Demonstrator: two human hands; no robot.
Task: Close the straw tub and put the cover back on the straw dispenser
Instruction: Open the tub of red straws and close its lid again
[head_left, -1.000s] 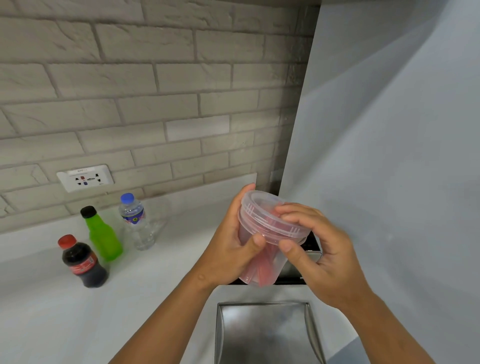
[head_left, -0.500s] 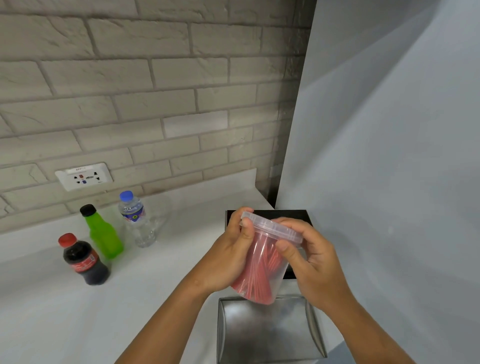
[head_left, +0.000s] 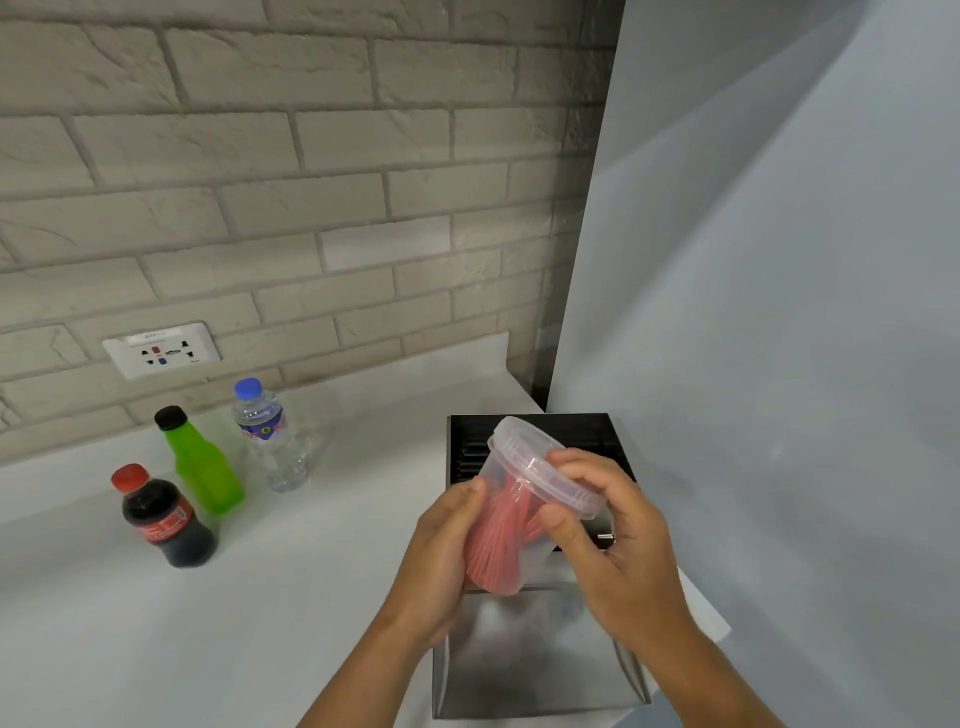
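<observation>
we've got the tub (head_left: 511, 525) tilted over the dispenser (head_left: 530, 447), left hand (head_left: 441, 551) gripping its body, right hand (head_left: 618, 535) pinching the lid (head_left: 545, 467).

kitchen | brick backsplash (head_left: 311, 156) | white counter (head_left: 130, 623) | drink bottles (head_left: 200, 462)

We hold the straw tub (head_left: 511, 525) tilted: left hand (head_left: 441, 561) cups its wall, right hand (head_left: 618, 540) fingers (head_left: 576, 465) curl over the lid (head_left: 540, 465), thumb beneath the rim. Straw dispenser (head_left: 540, 649) lies below our fingers; three bottles (head_left: 202, 467) well left.
</observation>
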